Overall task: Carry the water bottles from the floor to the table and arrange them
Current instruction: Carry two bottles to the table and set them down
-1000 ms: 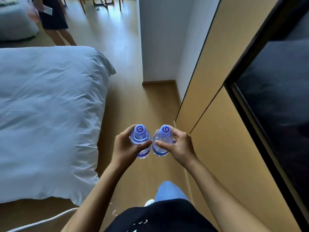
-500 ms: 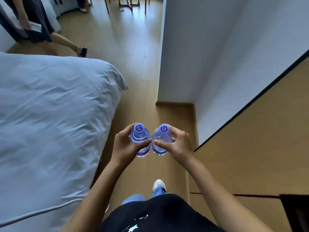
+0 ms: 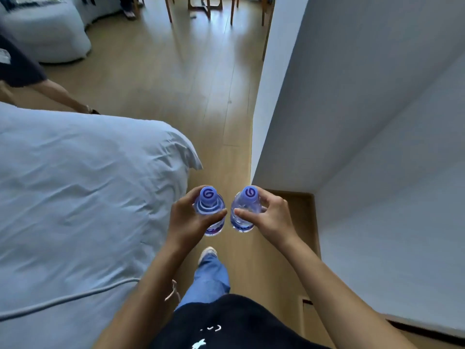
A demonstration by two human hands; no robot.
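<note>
Bottles, two, both off the floor and carried upright in front of the body, one per hand. Left hand [image 3: 187,219]: grip wrapped round the left bottle [image 3: 210,212], thumb across its near side, fingers curled behind. Right hand [image 3: 270,217]: grip wrapped round the right bottle [image 3: 242,212], thumb across the near side, fingers over the shoulder by the cap. Each bottle is clear with a purple-blue cap bearing a swirl mark; caps face the camera. The two bottles are just beside each other, a narrow gap between them, not touching.

Below the hands: wooden floor [image 3: 176,79], one jeans leg and a pale shoe [image 3: 207,253] stepping forward. Bed [image 3: 75,197] with a pale blue cover at left, a grey cable [image 3: 63,299] lying across its near edge. White wall [image 3: 352,122] at right, its corner just beyond the right hand. Far end of floor: wooden chair legs [image 3: 198,8]. Another person's leg [image 3: 57,95] shows at the left edge.
</note>
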